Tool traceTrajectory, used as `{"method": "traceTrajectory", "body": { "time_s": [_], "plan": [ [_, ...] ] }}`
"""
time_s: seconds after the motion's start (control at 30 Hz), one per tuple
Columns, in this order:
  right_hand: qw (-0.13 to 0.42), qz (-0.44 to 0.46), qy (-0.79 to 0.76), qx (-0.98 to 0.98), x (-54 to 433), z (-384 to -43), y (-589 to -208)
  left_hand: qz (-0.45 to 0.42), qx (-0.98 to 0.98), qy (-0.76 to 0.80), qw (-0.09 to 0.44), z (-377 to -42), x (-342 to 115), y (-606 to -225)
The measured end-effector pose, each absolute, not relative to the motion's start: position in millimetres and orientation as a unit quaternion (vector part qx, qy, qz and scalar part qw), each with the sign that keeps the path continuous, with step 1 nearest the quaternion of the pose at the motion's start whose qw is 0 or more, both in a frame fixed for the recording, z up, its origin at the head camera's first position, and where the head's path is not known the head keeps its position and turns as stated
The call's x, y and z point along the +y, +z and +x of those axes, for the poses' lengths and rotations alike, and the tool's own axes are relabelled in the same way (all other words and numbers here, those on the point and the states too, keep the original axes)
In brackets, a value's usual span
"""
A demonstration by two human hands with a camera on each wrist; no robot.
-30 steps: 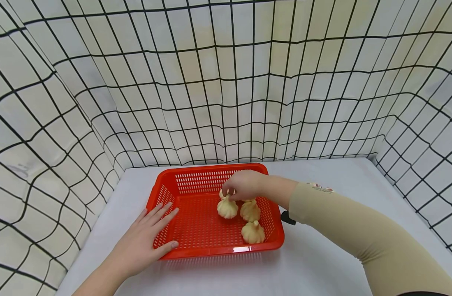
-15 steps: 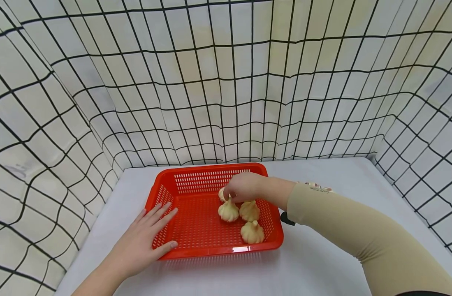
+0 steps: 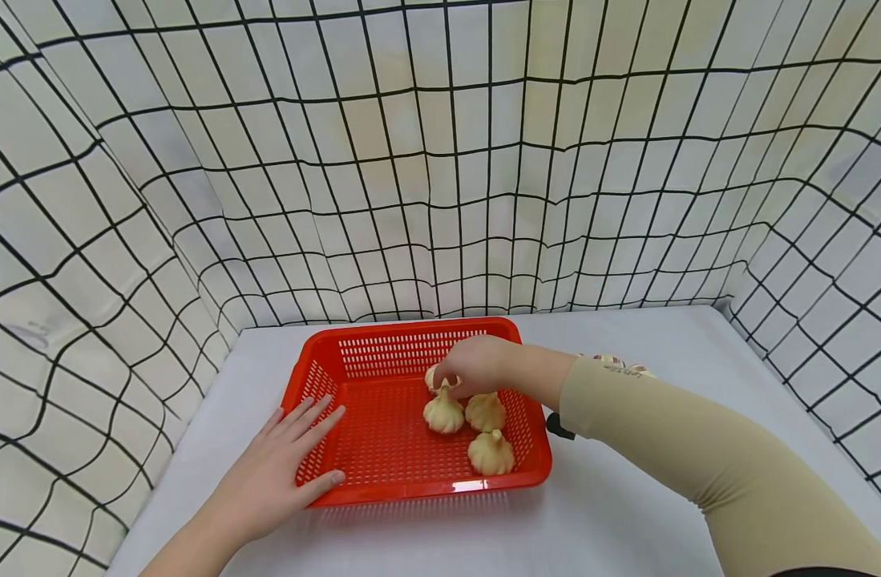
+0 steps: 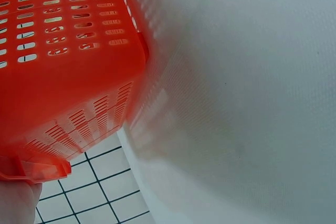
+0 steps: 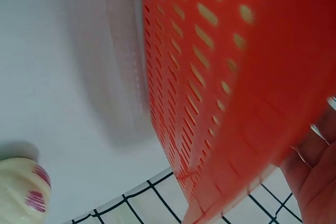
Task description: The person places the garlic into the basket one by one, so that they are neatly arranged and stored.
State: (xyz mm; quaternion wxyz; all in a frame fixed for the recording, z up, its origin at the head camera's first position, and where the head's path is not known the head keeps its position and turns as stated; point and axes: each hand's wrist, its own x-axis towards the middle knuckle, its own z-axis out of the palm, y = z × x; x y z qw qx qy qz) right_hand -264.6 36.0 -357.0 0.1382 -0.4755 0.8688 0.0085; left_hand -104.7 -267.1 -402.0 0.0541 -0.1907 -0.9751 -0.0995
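Observation:
In the head view, a red perforated plastic basket holds several pale garlic bulbs in its right half. My right hand reaches in from the right, fingers bent down, and pinches the stem of a garlic bulb near the middle. Beside that bulb sits a second garlic bulb, and another bulb lies in the front right corner. One more bulb is partly hidden behind my fingers. My left hand rests on the basket's left rim, fingers spread and straight.
White cloth covers the table. Right of the basket, purple-streaked garlic bulbs show partly behind my sleeve; one such bulb appears in the right wrist view. A black object is under my right forearm. Black netting encloses the back and sides.
The garlic bulb at my right fingertips has sunk slightly lower in the basket. My left hand keeps its place on the rim.

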Motion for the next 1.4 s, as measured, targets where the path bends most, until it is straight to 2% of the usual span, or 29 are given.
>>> {"method": "traceTrajectory", "body": {
  "time_s": [0.4, 0.63, 1.03, 1.4],
  "plan": [
    [0.134, -0.452, -0.025, 0.882, 39, -265, -347, -0.185, -0.976, -0.1, 0.052, -104, -267, -400],
    [0.11, -0.457, -0.041, 0.882, 52, -270, -345, -0.186, -0.976, -0.102, 0.049, -104, -267, -400],
    [0.082, -0.428, -0.092, 0.895, 99, -275, -334, -0.18, -0.978, -0.101, 0.041, -107, -269, -403],
    [0.088, -0.357, -0.137, 0.92, 163, -273, -341, -0.186, -0.976, -0.104, 0.051, -105, -268, -401]
  ]
}}
